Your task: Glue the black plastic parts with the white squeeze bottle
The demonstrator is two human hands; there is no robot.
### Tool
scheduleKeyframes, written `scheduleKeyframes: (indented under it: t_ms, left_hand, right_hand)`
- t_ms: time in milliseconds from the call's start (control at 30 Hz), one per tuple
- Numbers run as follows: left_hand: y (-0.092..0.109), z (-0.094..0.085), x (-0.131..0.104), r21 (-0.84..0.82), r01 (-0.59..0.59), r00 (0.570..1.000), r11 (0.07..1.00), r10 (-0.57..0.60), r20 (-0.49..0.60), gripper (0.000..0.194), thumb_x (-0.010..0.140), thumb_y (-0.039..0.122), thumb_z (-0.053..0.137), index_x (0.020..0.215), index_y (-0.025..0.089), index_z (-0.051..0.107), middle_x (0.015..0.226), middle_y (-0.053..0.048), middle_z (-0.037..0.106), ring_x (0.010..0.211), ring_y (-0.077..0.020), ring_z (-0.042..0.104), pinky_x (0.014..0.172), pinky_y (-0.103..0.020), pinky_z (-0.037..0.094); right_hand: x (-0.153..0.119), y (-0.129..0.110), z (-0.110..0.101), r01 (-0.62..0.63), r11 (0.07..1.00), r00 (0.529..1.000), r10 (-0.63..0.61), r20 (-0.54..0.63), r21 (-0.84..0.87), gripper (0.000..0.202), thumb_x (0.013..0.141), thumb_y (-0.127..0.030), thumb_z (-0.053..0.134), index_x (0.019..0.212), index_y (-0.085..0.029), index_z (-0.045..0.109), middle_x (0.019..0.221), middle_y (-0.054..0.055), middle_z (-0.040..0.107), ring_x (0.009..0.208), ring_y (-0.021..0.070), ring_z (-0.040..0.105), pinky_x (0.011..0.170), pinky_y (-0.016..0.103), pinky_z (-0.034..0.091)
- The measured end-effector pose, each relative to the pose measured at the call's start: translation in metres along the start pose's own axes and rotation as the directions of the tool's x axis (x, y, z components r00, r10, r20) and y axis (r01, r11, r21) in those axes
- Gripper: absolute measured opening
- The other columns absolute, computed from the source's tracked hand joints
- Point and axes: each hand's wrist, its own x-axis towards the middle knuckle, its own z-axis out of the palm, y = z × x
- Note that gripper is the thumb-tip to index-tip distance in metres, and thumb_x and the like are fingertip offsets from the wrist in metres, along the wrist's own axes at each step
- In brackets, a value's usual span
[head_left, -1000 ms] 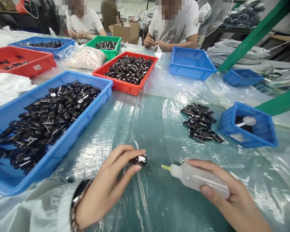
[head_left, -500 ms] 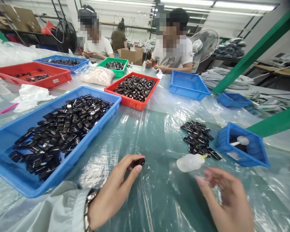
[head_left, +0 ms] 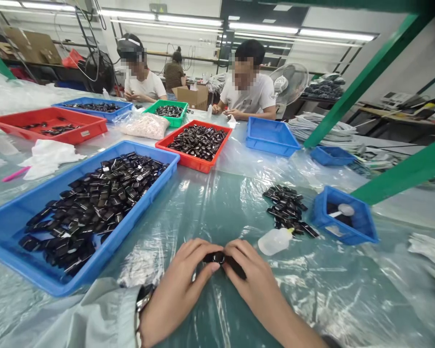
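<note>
Between thumb and fingers, my left hand (head_left: 181,282) pinches a small glossy black plastic part (head_left: 218,257). My right hand (head_left: 255,280) has its fingers closed at the right end of that same part, and its fingertips hide some of it. A dark patch shows beneath the right fingers; I cannot tell whether it is another piece or shadow. Just beyond the right hand, a translucent squeeze bottle (head_left: 274,241) with a yellowish tip lies on its side. Behind it is a loose pile of similar black parts (head_left: 286,205).
A large blue tray (head_left: 145,208) of black parts stands at left. Behind are a red tray (head_left: 221,153), a green tray (head_left: 184,116) and a blue tray (head_left: 271,142). A small blue bin (head_left: 351,234) with a scoop stands by a green post (head_left: 395,176). Co-workers sit across the table.
My right hand has moved left from beside the bottle to the black part, and its fingers have closed there. My left hand still holds the part. The camera view has shifted.
</note>
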Motion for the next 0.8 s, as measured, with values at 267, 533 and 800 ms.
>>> scheduleKeyframes:
  t_ms: [267, 533, 800]
  left_hand:
    - [-0.001, -0.002, 0.000, 0.096, -0.076, 0.996, 0.992, 0.079, -0.032, 0.025, 0.096, 0.021, 0.046, 0.120, 0.027, 0.052, 0.108, -0.004, 0.060, 0.101, -0.0206, 0.056, 0.088, -0.036, 0.048]
    - [0.000, -0.004, -0.003, 0.157, -0.158, 0.987, 0.975, 0.158, 0.011, 0.026, 0.097, 0.022, 0.044, 0.122, 0.026, 0.050, 0.110, -0.006, 0.058, 0.101, -0.0216, 0.055, 0.085, -0.035, 0.047]
    - [0.002, -0.003, -0.004, 0.172, -0.223, 0.975, 0.959, 0.220, 0.040, 0.026, 0.098, 0.020, 0.040, 0.122, 0.023, 0.051, 0.110, -0.007, 0.057, 0.099, -0.0212, 0.053, 0.082, -0.034, 0.047]
  right_hand:
    - [0.002, -0.002, -0.009, -0.139, 0.931, 0.990, 0.123, 0.070, 0.339, 0.017, 0.086, -0.011, 0.047, 0.076, -0.021, 0.057, 0.080, 0.003, 0.056, 0.076, 0.0205, 0.051, 0.069, 0.035, 0.043]
    - [-0.001, -0.003, -0.030, -0.447, 0.521, 0.886, 0.367, 0.282, 0.727, 0.015, 0.076, -0.034, 0.068, 0.075, -0.020, 0.061, 0.073, -0.001, 0.059, 0.065, 0.0121, 0.055, 0.063, 0.025, 0.046]
    - [-0.002, -0.010, -0.028, -0.529, 0.268, 0.830, 0.362, 0.424, 0.805, 0.021, 0.069, -0.035, 0.076, 0.067, -0.019, 0.063, 0.062, -0.004, 0.055, 0.059, 0.0093, 0.049, 0.061, 0.023, 0.042]
